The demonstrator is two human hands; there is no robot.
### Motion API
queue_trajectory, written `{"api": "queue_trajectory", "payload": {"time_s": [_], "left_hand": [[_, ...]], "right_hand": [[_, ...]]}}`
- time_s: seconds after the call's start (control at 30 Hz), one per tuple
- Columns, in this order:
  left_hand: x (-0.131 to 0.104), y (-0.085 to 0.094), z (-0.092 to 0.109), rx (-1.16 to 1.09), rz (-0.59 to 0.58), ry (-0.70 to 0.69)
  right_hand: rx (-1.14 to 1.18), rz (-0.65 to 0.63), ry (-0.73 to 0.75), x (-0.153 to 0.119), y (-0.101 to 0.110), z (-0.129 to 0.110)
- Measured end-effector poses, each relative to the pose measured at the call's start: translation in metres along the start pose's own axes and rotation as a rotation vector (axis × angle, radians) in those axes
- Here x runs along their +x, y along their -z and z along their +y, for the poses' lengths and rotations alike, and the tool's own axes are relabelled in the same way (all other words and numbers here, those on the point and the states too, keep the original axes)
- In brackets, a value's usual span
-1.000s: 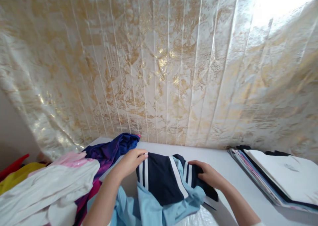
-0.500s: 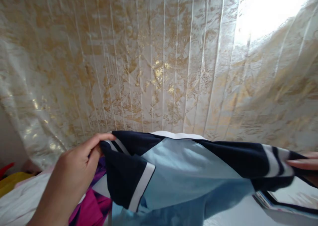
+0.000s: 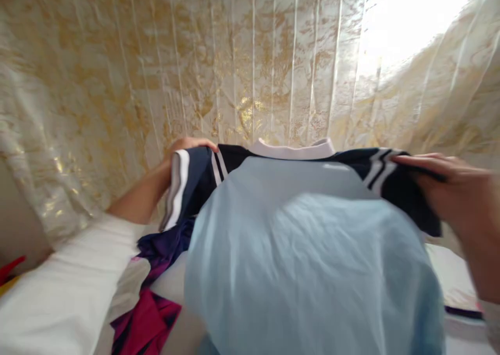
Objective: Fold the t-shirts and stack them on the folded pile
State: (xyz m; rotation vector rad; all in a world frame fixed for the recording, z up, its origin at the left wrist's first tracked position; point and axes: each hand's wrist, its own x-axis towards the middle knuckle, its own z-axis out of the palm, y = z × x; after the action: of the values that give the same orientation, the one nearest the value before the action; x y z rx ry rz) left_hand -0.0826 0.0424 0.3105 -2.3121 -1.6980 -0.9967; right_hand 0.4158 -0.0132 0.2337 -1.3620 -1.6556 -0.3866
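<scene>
I hold up a light blue shirt (image 3: 308,261) with navy shoulders, white stripes and a white collar, spread out in front of me above the table. My left hand (image 3: 185,149) grips its left shoulder by the sleeve. My right hand (image 3: 449,188) grips the right shoulder at the striped navy part. The shirt's body billows toward the camera and hides most of the table behind it. My left arm wears a white sleeve (image 3: 58,298).
A cream and gold curtain (image 3: 250,58) hangs close behind the table. Purple and magenta clothes (image 3: 156,292) lie at the lower left, with red and yellow cloth (image 3: 8,274) at the far left edge. A stack of folded items (image 3: 453,287) peeks out at the right.
The shirt has come up off the table and been stretched wide between both hands, which moved apart and upward. It now fills the lower middle of the view.
</scene>
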Motion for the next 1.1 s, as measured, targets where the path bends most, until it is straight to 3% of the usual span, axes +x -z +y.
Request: {"api": "queue_trajectory", "payload": {"time_s": [0.03,0.07,0.1,0.2,0.3,0.37,0.47,0.57,0.67,0.8,0.93,1.1], "left_hand": [[0.005,-0.018,-0.003,0.011,0.0,-0.022],[0.007,-0.036,-0.007,0.02,-0.011,-0.042],[0.005,-0.054,-0.012,0.032,-0.014,-0.05],[-0.025,-0.107,-0.02,0.047,-0.027,-0.085],[-0.093,-0.161,-0.016,0.016,-0.139,-0.158],[-0.146,-0.194,-0.016,-0.032,-0.268,-0.186],[-0.209,-0.229,-0.026,0.001,-0.442,-0.027],[-0.24,-0.248,-0.037,0.13,-0.491,0.047],[-0.248,-0.256,-0.037,0.207,-0.45,-0.008],[-0.245,-0.265,-0.029,0.231,-0.425,-0.026],[-0.238,-0.27,-0.033,0.167,-0.4,-0.048],[-0.215,-0.269,-0.054,0.069,-0.435,-0.105]], "right_hand": [[-0.142,0.028,0.002,0.004,-0.01,-0.006],[-0.25,-0.102,0.02,0.005,-0.024,-0.013],[-0.272,-0.152,0.036,0.0,-0.04,-0.02],[-0.232,-0.291,0.167,-0.051,-0.089,-0.041],[-0.053,-0.577,0.253,-0.139,-0.126,-0.057],[-0.02,-0.793,0.179,-0.194,-0.143,-0.06],[-0.101,-0.947,0.058,-0.247,-0.158,-0.043],[-0.223,-0.88,0.07,-0.269,-0.162,-0.006],[-0.318,-0.741,0.162,-0.277,-0.16,0.018],[-0.295,-0.61,0.284,-0.281,-0.158,-0.003],[-0.152,-0.717,0.324,-0.277,-0.164,-0.036],[-0.249,-0.777,0.139,-0.264,-0.177,-0.02]]}}
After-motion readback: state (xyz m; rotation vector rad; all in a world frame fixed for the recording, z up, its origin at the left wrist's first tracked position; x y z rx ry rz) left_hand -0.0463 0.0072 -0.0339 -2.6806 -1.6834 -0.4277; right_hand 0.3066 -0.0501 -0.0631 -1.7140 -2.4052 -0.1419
